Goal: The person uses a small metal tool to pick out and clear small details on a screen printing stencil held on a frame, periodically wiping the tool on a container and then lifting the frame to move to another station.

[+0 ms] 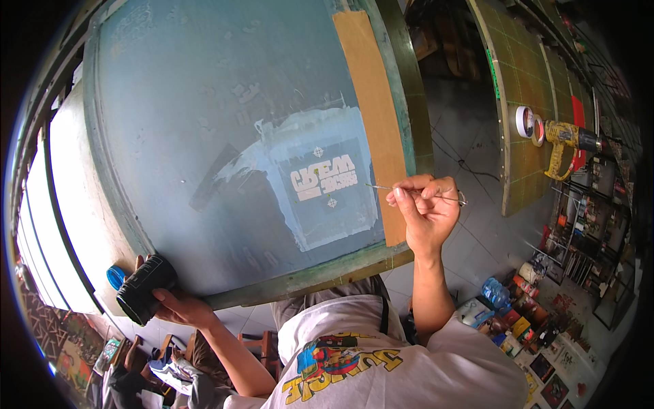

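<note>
A large screen-printing frame [300, 281] with blue-green mesh [191, 88] spreads out in front of me. Pale lettering [321, 178] shows in a lighter blue patch near its lower right. At the frame's near left corner, my left hand [180, 305] grips a black cylindrical container [146, 289], which is tilted. Beside that hand's fingers is a round blue cap [116, 276]; whether they touch it I cannot tell. Above the frame's right edge, my right hand [429, 208] pinches a thin, stick-like tool [383, 187]. Its tip points left toward the lettering.
Brown tape [371, 116] runs along the mesh's right side. Farther right, a gridded board [524, 170] carries a yellow drill [562, 146] and tape rolls [524, 121]. Bottles and cans [518, 300] crowd the floor at lower right. Bright window panes [48, 225] line the left.
</note>
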A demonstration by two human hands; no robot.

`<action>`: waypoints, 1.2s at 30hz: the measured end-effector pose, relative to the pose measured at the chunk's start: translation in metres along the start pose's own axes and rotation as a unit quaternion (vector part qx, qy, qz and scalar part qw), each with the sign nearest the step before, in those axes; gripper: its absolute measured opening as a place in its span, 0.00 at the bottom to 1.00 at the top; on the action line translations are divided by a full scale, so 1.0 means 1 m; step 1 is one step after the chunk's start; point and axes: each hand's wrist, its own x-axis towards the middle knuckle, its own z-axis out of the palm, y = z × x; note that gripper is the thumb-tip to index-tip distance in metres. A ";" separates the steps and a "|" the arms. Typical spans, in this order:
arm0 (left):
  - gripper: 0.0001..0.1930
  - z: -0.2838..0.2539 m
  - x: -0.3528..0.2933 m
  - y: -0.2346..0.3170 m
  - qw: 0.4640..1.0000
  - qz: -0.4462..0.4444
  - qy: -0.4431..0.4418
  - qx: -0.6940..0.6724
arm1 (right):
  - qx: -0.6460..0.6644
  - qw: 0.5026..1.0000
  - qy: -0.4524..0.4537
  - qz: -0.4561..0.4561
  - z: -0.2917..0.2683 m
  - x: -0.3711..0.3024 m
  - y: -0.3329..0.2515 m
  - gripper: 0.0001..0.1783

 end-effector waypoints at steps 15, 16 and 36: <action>0.29 -0.005 0.000 -0.001 1.000 -0.004 -0.017 0.015 | -0.006 1.000 0.005 0.004 0.002 0.001 -0.002 0.18; 0.29 -0.004 0.000 0.000 1.000 -0.006 -0.016 0.016 | -0.009 1.000 0.005 0.004 0.002 0.001 -0.002 0.18; 0.31 -0.007 -0.001 -0.006 1.000 -0.009 -0.010 -0.006 | -0.023 1.000 -0.001 0.009 0.005 0.003 -0.005 0.18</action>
